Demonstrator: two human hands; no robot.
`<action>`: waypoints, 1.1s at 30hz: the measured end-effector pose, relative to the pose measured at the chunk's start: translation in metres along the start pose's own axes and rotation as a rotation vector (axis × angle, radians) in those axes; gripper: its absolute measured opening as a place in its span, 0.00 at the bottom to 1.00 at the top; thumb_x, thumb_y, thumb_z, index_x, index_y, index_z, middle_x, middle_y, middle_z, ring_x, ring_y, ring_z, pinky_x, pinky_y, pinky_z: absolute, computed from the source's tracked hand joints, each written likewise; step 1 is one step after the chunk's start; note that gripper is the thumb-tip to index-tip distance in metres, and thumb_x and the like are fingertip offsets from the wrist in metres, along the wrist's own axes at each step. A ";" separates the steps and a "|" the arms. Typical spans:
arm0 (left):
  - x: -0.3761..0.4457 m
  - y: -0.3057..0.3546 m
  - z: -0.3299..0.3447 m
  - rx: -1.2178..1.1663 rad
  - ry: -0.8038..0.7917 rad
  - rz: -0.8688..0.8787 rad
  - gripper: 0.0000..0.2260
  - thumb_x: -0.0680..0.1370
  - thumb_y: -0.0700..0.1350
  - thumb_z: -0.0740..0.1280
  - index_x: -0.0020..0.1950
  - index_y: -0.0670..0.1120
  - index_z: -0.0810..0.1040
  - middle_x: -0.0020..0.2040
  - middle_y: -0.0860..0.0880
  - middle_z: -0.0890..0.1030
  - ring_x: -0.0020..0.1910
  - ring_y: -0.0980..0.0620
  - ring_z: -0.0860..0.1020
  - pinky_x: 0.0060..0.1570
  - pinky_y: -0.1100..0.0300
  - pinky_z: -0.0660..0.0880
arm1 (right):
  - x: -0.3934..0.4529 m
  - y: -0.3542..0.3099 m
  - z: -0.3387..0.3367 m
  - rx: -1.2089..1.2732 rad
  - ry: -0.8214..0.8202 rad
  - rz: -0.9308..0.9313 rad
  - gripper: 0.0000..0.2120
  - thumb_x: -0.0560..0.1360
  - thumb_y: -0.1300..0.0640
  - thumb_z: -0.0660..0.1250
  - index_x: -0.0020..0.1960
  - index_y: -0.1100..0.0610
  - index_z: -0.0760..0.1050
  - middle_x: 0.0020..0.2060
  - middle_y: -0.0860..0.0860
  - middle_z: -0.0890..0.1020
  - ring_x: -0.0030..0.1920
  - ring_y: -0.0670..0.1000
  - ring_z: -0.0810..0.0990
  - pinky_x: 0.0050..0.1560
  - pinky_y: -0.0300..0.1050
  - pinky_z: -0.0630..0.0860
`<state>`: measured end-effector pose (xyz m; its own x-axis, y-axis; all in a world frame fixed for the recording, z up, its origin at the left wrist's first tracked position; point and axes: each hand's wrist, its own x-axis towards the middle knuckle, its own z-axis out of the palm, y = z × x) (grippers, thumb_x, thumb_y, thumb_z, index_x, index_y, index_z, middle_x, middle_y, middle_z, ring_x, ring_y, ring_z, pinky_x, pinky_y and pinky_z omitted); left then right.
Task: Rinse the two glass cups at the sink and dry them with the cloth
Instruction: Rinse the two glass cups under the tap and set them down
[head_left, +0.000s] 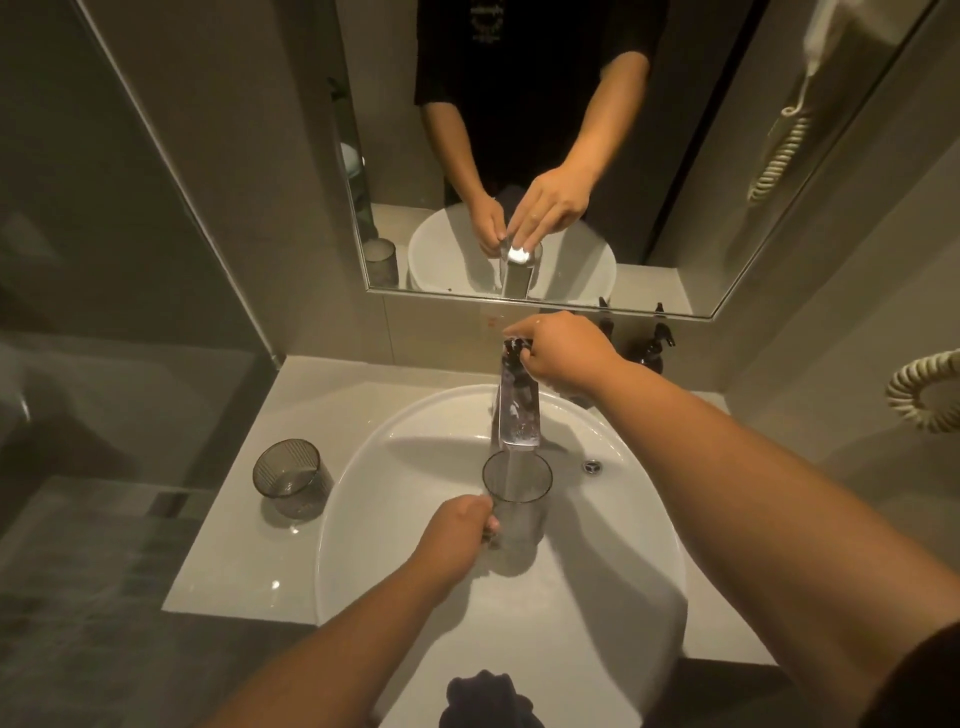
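My left hand grips a clear glass cup upright over the white basin, directly under the chrome tap. Water runs from the spout into the cup. My right hand rests on top of the tap, its fingers curled over the handle. A second, ribbed glass cup stands upright on the counter left of the basin. A dark cloth lies bunched on the basin's near rim.
A mirror hangs above the counter and reflects my hands and the tap. Dark pump bottles stand at the back right. A coiled cord hangs at the right wall. The overflow hole sits right of the spout.
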<state>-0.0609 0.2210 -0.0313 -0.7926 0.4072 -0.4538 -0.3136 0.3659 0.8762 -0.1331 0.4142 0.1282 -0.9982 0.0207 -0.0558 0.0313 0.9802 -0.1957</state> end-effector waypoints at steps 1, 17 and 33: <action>0.003 0.002 -0.004 -0.011 0.022 -0.004 0.14 0.74 0.50 0.59 0.31 0.48 0.75 0.31 0.52 0.79 0.33 0.51 0.74 0.44 0.54 0.71 | 0.000 0.000 0.000 0.000 -0.001 0.000 0.20 0.78 0.57 0.61 0.69 0.48 0.73 0.66 0.52 0.78 0.63 0.57 0.77 0.61 0.55 0.76; 0.007 0.028 -0.015 -0.375 0.008 -0.211 0.18 0.82 0.41 0.57 0.31 0.46 0.66 0.27 0.49 0.70 0.28 0.51 0.70 0.36 0.57 0.75 | -0.006 0.004 0.009 0.212 0.014 0.022 0.24 0.77 0.59 0.60 0.73 0.49 0.67 0.68 0.54 0.75 0.59 0.54 0.78 0.60 0.50 0.76; 0.007 0.023 -0.012 -0.551 -0.014 -0.366 0.19 0.78 0.44 0.59 0.27 0.52 0.62 0.25 0.53 0.61 0.24 0.53 0.61 0.27 0.61 0.60 | -0.119 0.031 0.146 1.086 -0.155 0.625 0.21 0.82 0.45 0.54 0.70 0.55 0.70 0.68 0.53 0.74 0.66 0.52 0.73 0.70 0.54 0.67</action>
<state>-0.0798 0.2223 -0.0123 -0.5781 0.3505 -0.7369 -0.7862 0.0027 0.6180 -0.0062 0.4137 -0.0141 -0.7841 0.3258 -0.5282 0.5932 0.1432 -0.7922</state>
